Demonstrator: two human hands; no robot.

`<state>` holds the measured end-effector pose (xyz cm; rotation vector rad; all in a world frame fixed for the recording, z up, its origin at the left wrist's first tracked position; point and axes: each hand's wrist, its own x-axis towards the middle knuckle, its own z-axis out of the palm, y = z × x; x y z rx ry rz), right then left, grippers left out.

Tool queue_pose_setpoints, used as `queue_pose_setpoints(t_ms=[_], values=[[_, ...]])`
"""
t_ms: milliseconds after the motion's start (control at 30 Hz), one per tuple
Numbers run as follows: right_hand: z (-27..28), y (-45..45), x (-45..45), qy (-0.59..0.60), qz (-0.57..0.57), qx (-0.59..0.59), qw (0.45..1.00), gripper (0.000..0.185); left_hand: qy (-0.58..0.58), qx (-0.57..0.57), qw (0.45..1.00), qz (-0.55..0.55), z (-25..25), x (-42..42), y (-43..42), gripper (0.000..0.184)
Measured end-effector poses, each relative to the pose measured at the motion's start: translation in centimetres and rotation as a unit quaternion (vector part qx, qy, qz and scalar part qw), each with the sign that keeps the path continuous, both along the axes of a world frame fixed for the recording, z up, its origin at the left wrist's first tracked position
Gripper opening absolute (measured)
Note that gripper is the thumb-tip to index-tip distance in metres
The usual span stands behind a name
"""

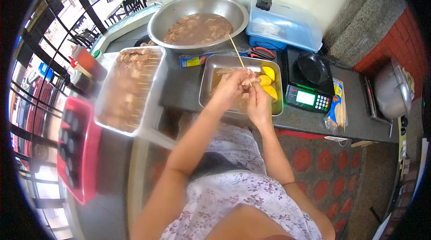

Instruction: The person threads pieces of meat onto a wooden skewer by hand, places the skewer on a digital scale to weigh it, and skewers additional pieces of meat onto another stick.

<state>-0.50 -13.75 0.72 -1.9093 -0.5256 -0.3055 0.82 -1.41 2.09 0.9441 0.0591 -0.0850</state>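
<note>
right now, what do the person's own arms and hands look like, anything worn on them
The left hand and right hand are ungloved. No sleeves cover the forearms, and no watch or bracelet shows. The top is pale with a purple floral print.

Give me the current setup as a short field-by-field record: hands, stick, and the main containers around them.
Left hand: pinching at meat on the stick
Right hand: holding the stick's near end
Stick: slanting up and away, far part bare
Metal tray: beneath the hands, yellow pieces at its right
Large bowl: beyond the tray, meat in murky liquid
Plastic container: left, skewered meat inside
Scale: right of the tray, display lit
</note>
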Motion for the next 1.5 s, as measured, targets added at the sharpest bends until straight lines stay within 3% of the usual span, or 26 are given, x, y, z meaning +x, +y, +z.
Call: queue_pose_setpoints(t_ms=[67, 100, 167, 267, 400, 500, 567, 1000, 1200, 1267, 1333, 1500], values=[[-0.1, 0.0, 0.0, -0.015, 0.013, 0.015, 1.000, 0.028, -0.220, 0.268, 0.936, 0.063, -0.9, 0.1, 0.6, 0.021], [0.1, 0.0, -0.2, 0.010, 0.013, -0.003, 1.000, 0.027, -0.220, 0.267, 0.936, 0.064, -0.4, 0.1, 0.6, 0.021], [0.1, 0.1, -0.5, 0.033, 0.015, -0.021, 0.999, 0.026, -0.044, 0.047, 0.998, 0.025, 0.6, 0.1, 0.7, 0.021], [-0.1, 0.2, -0.6, 0.014, 0.009, 0.024, 1.000, 0.022, -0.053, 0.103, 0.993, 0.017, 0.5, 0.2, 0.7, 0.023], [0.1, 0.0, -0.2, 0.048, 0.021, 0.054, 0.997, 0.022, 0.000, 0.048, 0.999, 0.015, 2.0, -0.7, 0.4, 0.026], [0.2, -0.2, -0.1, 0.058, 0.032, 0.055, 0.996, 0.021, -0.001, 0.144, 0.989, -0.017, 1.4, -0.8, 0.4, 0.029], [0.1, -0.1, 0.0, 0.055, 0.036, 0.034, 0.997, 0.021, -0.061, 0.107, 0.992, 0.008, -0.1, -0.2, 0.4, 0.028], [-0.9, 0.7, 0.1, 0.036, 0.044, 0.063, 0.996, 0.020, -0.030, 0.029, 0.998, 0.054, -0.8, 0.1, -0.2, 0.021], [-0.5, 0.4, 0.6, 0.086, 0.037, 0.080, 0.992, 0.021, -0.001, -0.016, 0.999, -0.043, 0.3, -0.5, 0.7, 0.031], [-0.7, 0.4, 0.9, 0.101, 0.037, 0.084, 0.991, 0.021, -0.088, 0.074, 0.993, -0.022, -1.0, -0.4, 0.6, 0.031], [-1.6, 0.5, 1.2, 0.040, 0.045, 0.088, 0.994, 0.021, -0.095, 0.079, 0.992, -0.012, -1.2, -0.5, 0.6, 0.031], [-0.8, -0.4, 1.2, 0.099, 0.066, 0.070, 0.990, 0.021, -0.124, 0.119, 0.985, -0.011, -0.5, -1.2, 1.2, 0.032]])
